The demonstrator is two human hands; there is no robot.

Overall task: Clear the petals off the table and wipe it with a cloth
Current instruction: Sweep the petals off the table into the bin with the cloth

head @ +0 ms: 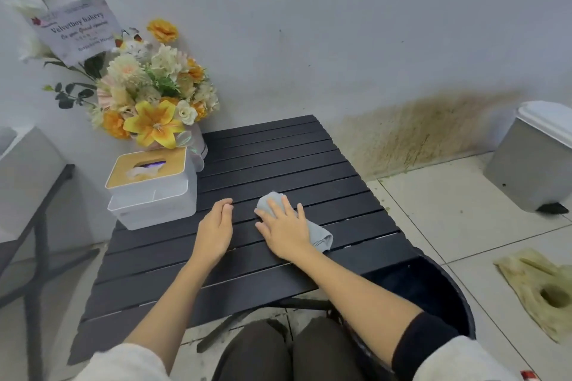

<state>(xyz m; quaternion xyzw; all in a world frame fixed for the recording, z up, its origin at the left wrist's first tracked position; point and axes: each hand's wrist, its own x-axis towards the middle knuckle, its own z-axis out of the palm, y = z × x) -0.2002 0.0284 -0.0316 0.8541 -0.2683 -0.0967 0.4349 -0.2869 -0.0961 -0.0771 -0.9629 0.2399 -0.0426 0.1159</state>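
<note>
A black slatted table (278, 145) fills the middle of the view. On it lies a folded grey cloth (320, 233), and my right hand (286, 227) presses flat on top of it with straight, spread fingers. My left hand (216, 230) rests on the slats just to the left of the cloth, fingers straight and together, holding nothing. I see no petals on the tabletop.
A white tissue box with a wooden lid (151, 187) stands on the table's left side. Behind it is a bouquet (154, 96) with a card. A black bin (439, 291) sits right of the table, a white pedal bin (532, 158) farther right, a yellowish rag (541, 291) on the floor tiles.
</note>
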